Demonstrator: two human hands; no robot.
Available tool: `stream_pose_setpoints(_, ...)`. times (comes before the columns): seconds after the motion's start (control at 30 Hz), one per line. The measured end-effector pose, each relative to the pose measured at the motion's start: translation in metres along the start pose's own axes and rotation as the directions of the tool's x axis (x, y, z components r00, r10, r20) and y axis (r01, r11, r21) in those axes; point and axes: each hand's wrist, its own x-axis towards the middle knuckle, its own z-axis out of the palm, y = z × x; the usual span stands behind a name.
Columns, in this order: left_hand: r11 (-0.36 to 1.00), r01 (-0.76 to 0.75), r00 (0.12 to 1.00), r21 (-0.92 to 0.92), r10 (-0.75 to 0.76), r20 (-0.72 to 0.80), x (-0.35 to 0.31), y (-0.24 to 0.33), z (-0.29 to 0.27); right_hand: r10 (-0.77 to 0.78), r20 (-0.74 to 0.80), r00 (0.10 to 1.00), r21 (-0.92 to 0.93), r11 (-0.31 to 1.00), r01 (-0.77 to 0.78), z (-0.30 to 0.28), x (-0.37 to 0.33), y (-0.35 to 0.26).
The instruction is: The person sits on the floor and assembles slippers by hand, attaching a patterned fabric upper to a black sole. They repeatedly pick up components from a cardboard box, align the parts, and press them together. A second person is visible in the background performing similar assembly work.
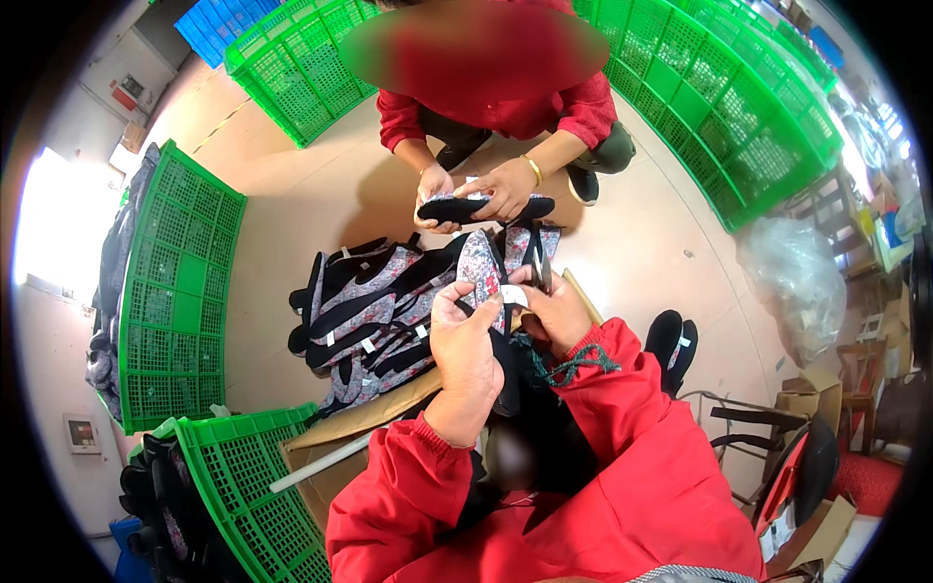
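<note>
A floral, slipper-shaped cloth piece (478, 264) with dark edging stands upright in front of me. My left hand (466, 340) is closed on its lower part, thumb across the front. Beside it my right hand (562, 309) grips small dark scissors (540, 268), blades pointing up and away. A white tag (513, 294) shows between my hands, close to the right fingers. Across from me, a co-worker in red holds a similar black-edged piece (465, 207) with both hands (501, 189). Between us many more floral and black pieces (364, 301) lie heaped on the floor, several with white tags.
Green plastic crates stand at the left (175, 301), lower left (255, 486), far left (301, 83) and right (724, 107). Cardboard (389, 400) and a pale rod (321, 462) lie near my left forearm. Two black slipper-shaped pieces (669, 342) lie right of my sleeve, before a plastic bag (799, 282).
</note>
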Motion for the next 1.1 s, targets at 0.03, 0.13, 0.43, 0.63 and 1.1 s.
stream_pose_setpoints(0.03, 1.000, 0.003, 1.000, 0.014, -0.003, -0.010, 0.005, -0.002, -0.002, -0.011, 0.006, 1.000, -0.015, 1.000, 0.011, -0.002, 0.001, 0.003)
stream_pose_setpoints(0.13, 0.998, -0.006, 0.999, 0.065, 0.009, -0.044, 0.018, -0.008, -0.003, -0.037, 0.060, 0.998, -0.013, 0.999, 0.038, -0.011, 0.007, 0.009)
stream_pose_setpoints(0.43, 0.996, 0.065, 0.985, 0.057, -0.055, -0.165, 0.036, -0.018, -0.001, 0.032, -0.006, 0.999, 0.012, 0.999, -0.031, -0.013, 0.024, 0.026)
stream_pose_setpoints(0.63, 0.995, 0.095, 0.967, 0.015, -0.089, -0.239, 0.047, -0.025, -0.001, 0.118, -0.035, 0.992, -0.121, 0.985, -0.122, -0.008, 0.016, 0.012)
stream_pose_setpoints(1.1, 0.997, 0.074, 0.970, -0.016, -0.076, -0.229, 0.062, -0.027, -0.006, 0.141, -0.089, 0.986, -0.163, 0.975, -0.154, -0.010, 0.019, 0.012)
